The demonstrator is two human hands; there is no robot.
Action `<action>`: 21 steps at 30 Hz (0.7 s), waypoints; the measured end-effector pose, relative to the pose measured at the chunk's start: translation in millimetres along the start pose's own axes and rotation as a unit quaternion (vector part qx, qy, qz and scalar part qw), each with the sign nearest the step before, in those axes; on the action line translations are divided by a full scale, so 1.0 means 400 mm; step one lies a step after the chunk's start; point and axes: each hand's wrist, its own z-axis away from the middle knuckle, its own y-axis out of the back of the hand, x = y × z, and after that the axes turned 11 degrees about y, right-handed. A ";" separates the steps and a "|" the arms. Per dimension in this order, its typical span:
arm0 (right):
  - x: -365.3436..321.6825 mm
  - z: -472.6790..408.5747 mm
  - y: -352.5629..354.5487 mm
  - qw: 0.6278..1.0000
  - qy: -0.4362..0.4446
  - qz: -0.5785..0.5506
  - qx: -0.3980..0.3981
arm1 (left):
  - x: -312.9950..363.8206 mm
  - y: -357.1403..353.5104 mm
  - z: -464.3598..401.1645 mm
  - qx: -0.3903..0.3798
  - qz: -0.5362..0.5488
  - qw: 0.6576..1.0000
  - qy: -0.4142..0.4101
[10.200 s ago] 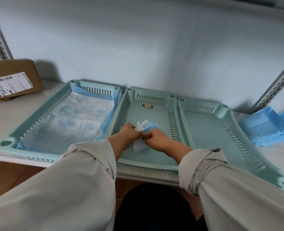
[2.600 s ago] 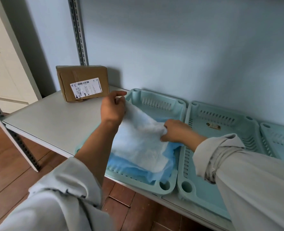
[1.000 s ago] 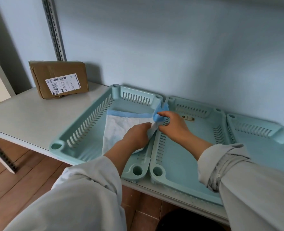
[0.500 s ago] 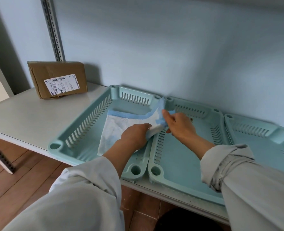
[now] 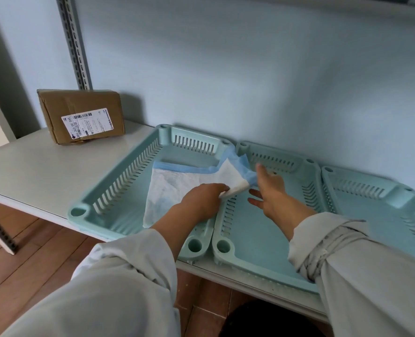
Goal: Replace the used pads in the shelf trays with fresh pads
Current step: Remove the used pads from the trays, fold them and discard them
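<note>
Your left hand (image 5: 201, 203) grips the pad (image 5: 177, 183), fingers curled round its bunched right edge, over the right wall of the left tray (image 5: 119, 190). The pad lies partly folded inside that tray, white face up, its blue border running up over the tray's far right corner. Your right hand (image 5: 272, 193) hovers just to the right of the left one, above the middle tray (image 5: 255, 239), fingers spread and holding nothing. A third tray (image 5: 372, 198) sits further right of it. Well left of your left hand, a cardboard box (image 5: 82, 115) stands on the shelf (image 5: 38, 169) against the wall
</note>
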 end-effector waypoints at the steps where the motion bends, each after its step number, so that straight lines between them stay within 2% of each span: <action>1: 0.002 0.001 0.000 0.999 -0.023 0.009 -0.025 | 0.000 -0.001 0.001 -0.008 -0.002 1.000 -0.001; 4: 0.006 0.002 -0.001 0.996 -0.043 0.006 -0.080 | 0.000 -0.003 0.001 -0.036 -0.007 0.999 -0.009; 7: 0.000 0.000 -0.015 0.996 0.076 0.056 -0.010 | -0.002 -0.005 -0.004 -0.051 -0.019 0.998 0.005; 9: -0.005 0.004 -0.028 0.989 0.117 0.089 -0.004 | -0.006 -0.007 -0.004 -0.064 -0.020 0.998 0.021; 13: -0.010 0.013 -0.033 0.998 0.018 0.022 -0.062 | -0.021 -0.013 -0.005 -0.131 0.039 0.990 0.043; 15: -0.004 0.002 -0.035 0.998 0.016 0.016 -0.058 | -0.036 -0.006 -0.009 -0.153 0.082 0.982 0.067; 18: 0.002 0.007 -0.059 0.991 0.078 0.099 -0.036 | -0.078 -0.008 -0.003 -0.200 0.084 0.973 0.082; 21: 0.002 0.020 -0.097 0.957 0.168 0.231 -0.058 | -0.109 -0.025 0.020 -0.263 0.028 0.962 0.063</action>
